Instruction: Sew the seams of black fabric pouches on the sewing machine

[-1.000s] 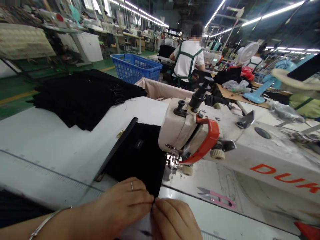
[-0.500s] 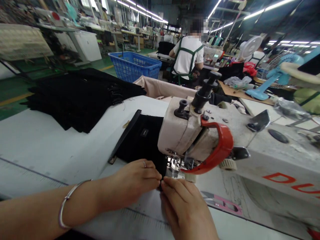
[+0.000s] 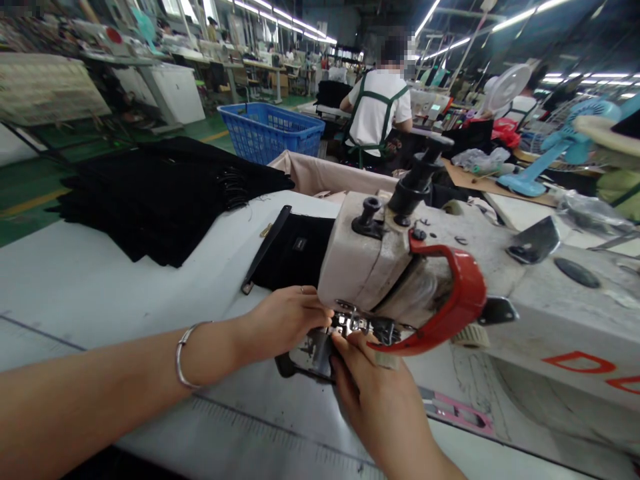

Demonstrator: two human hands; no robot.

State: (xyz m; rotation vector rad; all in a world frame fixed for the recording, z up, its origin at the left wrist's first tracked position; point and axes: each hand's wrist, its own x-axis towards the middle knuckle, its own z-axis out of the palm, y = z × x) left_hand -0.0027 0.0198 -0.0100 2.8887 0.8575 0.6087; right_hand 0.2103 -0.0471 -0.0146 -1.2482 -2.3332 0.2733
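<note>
Feeding the near edge of a black fabric piece (image 3: pixel 295 250) under the presser foot (image 3: pixel 357 325) of the sewing machine (image 3: pixel 400 267) looks like the step in hand: the left hand (image 3: pixel 285 320) has its fingers drawn together, pinching the cloth at the foot, and the right hand (image 3: pixel 380 400) presses its fingertips on the same edge just beside it, though whether it truly grips I cannot tell. Judging from this, the next move calls for keeping the edge flat and straight against the needle. The fabric lies limp and matte on the smooth white surface (image 3: pixel 100 287), a stiff dark strap (image 3: pixel 265 250) along its left side; the machine is cream metal with a glossy red curved guard (image 3: pixel 450 300)
</note>
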